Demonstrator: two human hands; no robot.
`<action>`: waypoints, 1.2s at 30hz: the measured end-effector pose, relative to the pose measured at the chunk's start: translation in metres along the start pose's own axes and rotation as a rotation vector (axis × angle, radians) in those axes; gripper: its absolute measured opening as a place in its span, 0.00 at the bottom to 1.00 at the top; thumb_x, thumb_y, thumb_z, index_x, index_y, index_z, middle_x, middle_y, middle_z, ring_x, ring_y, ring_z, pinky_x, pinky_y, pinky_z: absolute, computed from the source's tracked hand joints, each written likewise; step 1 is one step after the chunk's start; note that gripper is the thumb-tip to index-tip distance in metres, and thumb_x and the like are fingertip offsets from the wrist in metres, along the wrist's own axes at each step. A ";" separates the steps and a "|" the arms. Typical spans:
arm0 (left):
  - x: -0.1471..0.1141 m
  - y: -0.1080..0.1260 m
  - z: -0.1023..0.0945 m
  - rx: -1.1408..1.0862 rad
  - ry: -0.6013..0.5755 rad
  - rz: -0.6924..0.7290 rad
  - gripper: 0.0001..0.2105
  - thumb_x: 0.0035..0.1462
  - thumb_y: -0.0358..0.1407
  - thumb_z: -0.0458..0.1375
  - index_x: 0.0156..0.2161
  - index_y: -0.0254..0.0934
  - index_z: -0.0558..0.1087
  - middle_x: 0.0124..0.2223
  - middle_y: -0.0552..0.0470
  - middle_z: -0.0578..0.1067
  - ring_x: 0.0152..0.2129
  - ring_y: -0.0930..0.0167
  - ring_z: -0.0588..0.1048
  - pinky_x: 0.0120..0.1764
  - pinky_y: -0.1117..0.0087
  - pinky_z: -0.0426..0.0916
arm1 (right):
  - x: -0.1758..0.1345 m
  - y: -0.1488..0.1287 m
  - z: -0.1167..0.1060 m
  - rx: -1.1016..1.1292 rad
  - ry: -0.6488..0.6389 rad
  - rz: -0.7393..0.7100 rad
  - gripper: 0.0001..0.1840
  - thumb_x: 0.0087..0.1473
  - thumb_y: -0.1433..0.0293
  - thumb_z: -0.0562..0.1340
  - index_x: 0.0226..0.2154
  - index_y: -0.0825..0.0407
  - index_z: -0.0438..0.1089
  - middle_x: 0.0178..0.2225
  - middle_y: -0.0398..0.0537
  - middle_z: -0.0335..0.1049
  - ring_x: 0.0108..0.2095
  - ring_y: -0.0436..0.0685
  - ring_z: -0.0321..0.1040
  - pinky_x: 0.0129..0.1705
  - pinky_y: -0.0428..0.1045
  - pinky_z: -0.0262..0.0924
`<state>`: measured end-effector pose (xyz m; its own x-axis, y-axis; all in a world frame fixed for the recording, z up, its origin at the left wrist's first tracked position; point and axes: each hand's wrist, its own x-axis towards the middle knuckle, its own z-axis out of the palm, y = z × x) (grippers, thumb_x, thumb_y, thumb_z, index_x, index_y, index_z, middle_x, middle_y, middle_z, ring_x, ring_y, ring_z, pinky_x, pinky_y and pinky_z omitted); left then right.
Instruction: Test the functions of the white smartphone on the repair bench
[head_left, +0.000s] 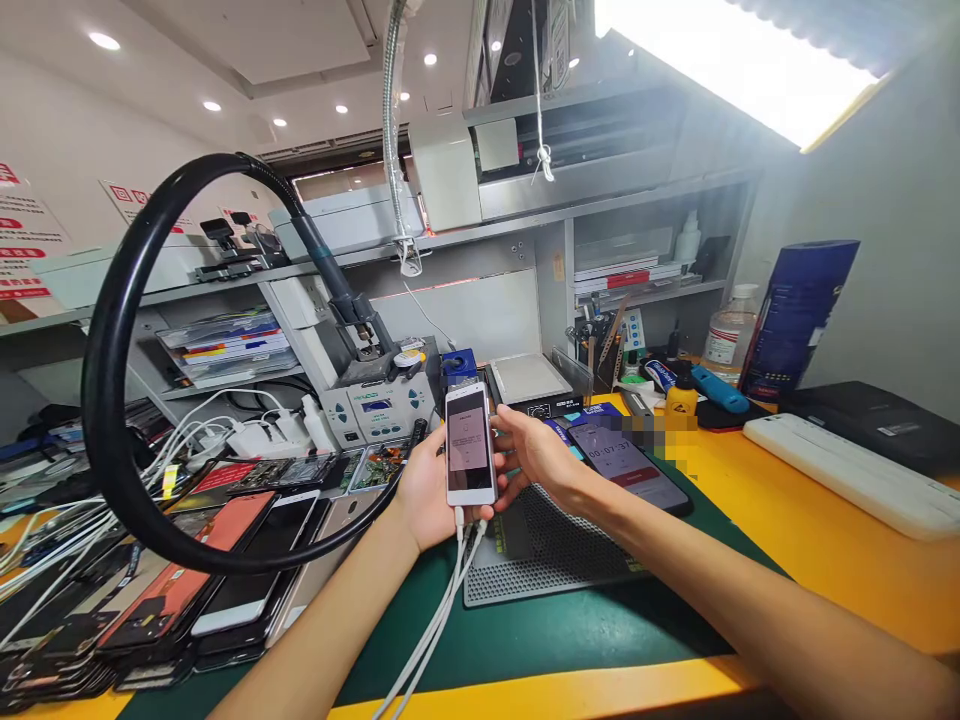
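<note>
White phone [471, 445]: one, upright in the air in front of the person, above the near part of the green mat [570, 640]; screen lit, bearing a small round mark and lines of text too small to read.

Left hand [421, 492]: grip closed about the phone's left edge and back, palm behind; appears to carry the weight.

Right hand [541, 452]: grip part-open, fingers curled at the phone's right edge; whether they press or merely rest there, cannot tell.

White cables: two, hanging toward the near edge of the worktop [847, 560]. The first plug [460, 520] sits in the phone's bottom edge; the second plug [482, 528] is just beside it, its connection hidden.

Step in hand, by judgement: holding the cabled phone up and viewing its display. Next move, by judgement: calls for a steady left hold, slack in the cables and a free right fingertip should the screen need a touch; a tug could loosen the plug.

Timer phone [626, 478]: one, dark, lying face up beyond the right forearm, reading 00:07:37.

Perforated grey pad [555, 560]: one, on the mat beneath the hands.

Stacked phones [259, 560]: several, left of the mat, under a black hose [101, 400].
</note>
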<state>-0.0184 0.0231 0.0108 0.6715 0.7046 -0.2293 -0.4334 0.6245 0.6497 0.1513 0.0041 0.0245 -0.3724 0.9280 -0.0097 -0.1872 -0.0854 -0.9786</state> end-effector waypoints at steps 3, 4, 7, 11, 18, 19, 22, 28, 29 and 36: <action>-0.002 0.000 0.004 0.023 0.014 0.044 0.26 0.68 0.52 0.46 0.51 0.31 0.75 0.39 0.36 0.79 0.32 0.53 0.81 0.22 0.53 0.77 | 0.000 0.001 -0.001 0.001 0.024 -0.036 0.27 0.66 0.53 0.46 0.44 0.53 0.73 0.24 0.41 0.58 0.20 0.52 0.58 0.23 0.53 0.68; -0.003 0.000 0.005 0.034 0.017 0.059 0.27 0.68 0.52 0.46 0.52 0.30 0.75 0.40 0.35 0.79 0.32 0.53 0.81 0.22 0.53 0.77 | 0.000 0.002 -0.001 0.000 0.034 -0.051 0.27 0.66 0.53 0.46 0.44 0.52 0.73 0.24 0.42 0.59 0.20 0.52 0.58 0.23 0.52 0.68; -0.005 0.000 0.009 0.055 0.012 0.094 0.28 0.67 0.53 0.47 0.55 0.31 0.74 0.42 0.34 0.79 0.33 0.53 0.81 0.24 0.52 0.78 | 0.000 0.002 -0.001 -0.001 0.051 -0.084 0.27 0.67 0.53 0.46 0.43 0.53 0.74 0.28 0.47 0.66 0.24 0.53 0.61 0.23 0.49 0.65; -0.007 0.000 0.014 0.060 0.016 0.105 0.28 0.67 0.53 0.47 0.57 0.32 0.73 0.43 0.34 0.80 0.35 0.55 0.81 0.28 0.52 0.79 | -0.001 0.002 -0.001 -0.003 0.060 -0.102 0.29 0.67 0.52 0.46 0.43 0.53 0.75 0.31 0.50 0.70 0.24 0.52 0.60 0.23 0.48 0.64; -0.010 -0.001 0.021 0.064 0.031 0.146 0.27 0.68 0.51 0.47 0.57 0.31 0.74 0.44 0.35 0.80 0.38 0.55 0.81 0.34 0.52 0.79 | -0.001 0.001 0.000 -0.009 0.086 -0.112 0.29 0.65 0.50 0.49 0.45 0.53 0.74 0.35 0.53 0.75 0.26 0.54 0.65 0.24 0.48 0.64; -0.011 -0.001 0.021 0.072 0.034 0.150 0.27 0.68 0.51 0.47 0.56 0.31 0.75 0.45 0.34 0.80 0.39 0.54 0.81 0.33 0.52 0.79 | -0.002 0.000 0.001 -0.010 0.087 -0.118 0.28 0.65 0.50 0.49 0.44 0.53 0.74 0.35 0.53 0.75 0.26 0.55 0.66 0.24 0.48 0.64; -0.012 0.000 0.021 0.109 0.027 0.178 0.28 0.67 0.52 0.47 0.53 0.30 0.76 0.46 0.33 0.79 0.38 0.52 0.80 0.30 0.52 0.78 | -0.003 0.000 0.003 -0.016 0.072 -0.161 0.27 0.64 0.50 0.51 0.42 0.53 0.74 0.34 0.51 0.74 0.26 0.55 0.66 0.24 0.49 0.65; -0.013 0.001 0.021 0.189 0.022 0.224 0.30 0.67 0.54 0.47 0.50 0.29 0.78 0.44 0.33 0.80 0.36 0.52 0.80 0.28 0.54 0.77 | -0.004 0.005 0.004 -0.041 0.013 -0.270 0.24 0.62 0.48 0.54 0.37 0.50 0.73 0.24 0.42 0.61 0.21 0.51 0.58 0.23 0.49 0.61; -0.013 0.001 0.021 0.201 0.022 0.234 0.30 0.67 0.55 0.46 0.50 0.29 0.78 0.45 0.33 0.80 0.36 0.53 0.80 0.28 0.55 0.77 | -0.003 0.006 0.004 -0.049 0.011 -0.275 0.24 0.62 0.48 0.54 0.37 0.49 0.73 0.25 0.43 0.63 0.21 0.52 0.59 0.23 0.50 0.61; -0.011 -0.005 0.024 0.320 0.024 0.304 0.33 0.68 0.59 0.41 0.54 0.36 0.76 0.46 0.37 0.80 0.36 0.56 0.81 0.27 0.61 0.77 | -0.003 0.009 0.005 -0.083 0.008 -0.302 0.23 0.65 0.50 0.50 0.40 0.48 0.72 0.30 0.47 0.71 0.24 0.55 0.65 0.25 0.52 0.63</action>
<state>-0.0092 0.0043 0.0279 0.5267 0.8500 -0.0074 -0.3989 0.2548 0.8809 0.1465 -0.0012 0.0163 -0.3039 0.9097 0.2829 -0.2133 0.2244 -0.9509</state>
